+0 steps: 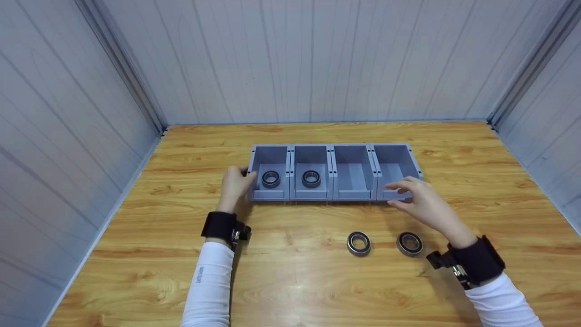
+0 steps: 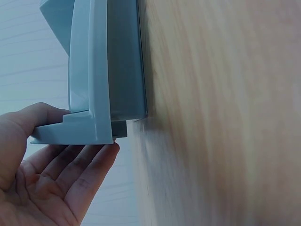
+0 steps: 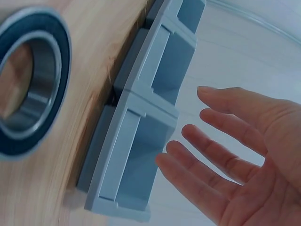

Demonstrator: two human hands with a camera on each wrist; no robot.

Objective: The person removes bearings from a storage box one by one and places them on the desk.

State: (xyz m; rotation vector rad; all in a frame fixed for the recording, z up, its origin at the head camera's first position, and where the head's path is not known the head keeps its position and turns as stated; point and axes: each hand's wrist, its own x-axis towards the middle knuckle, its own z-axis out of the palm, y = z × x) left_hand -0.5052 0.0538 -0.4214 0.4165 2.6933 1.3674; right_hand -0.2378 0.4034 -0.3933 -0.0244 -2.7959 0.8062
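Note:
A row of joined grey plastic bins [image 1: 355, 177] stands on the table. My left hand [image 1: 235, 185] grips the row's left end wall, thumb over the edge and fingers on the outer side, also seen in the left wrist view. One ball bearing [image 1: 271, 185] lies flat in the leftmost bin, and another bearing [image 1: 311, 185] in the bin beside it. Above the front of the rightmost bin hovers my right hand [image 1: 422, 202], fingers spread and slightly bent, holding nothing. Two more bearings lie on the wood in front: the left one [image 1: 367, 246], the right one [image 1: 401, 244].
The wood-grain table [image 1: 290, 281] extends around the bins. Pale panel walls [image 1: 290, 59] enclose it at the back and both sides. Each wrist wears a black strap with a small camera, the left strap [image 1: 219, 225] near the table.

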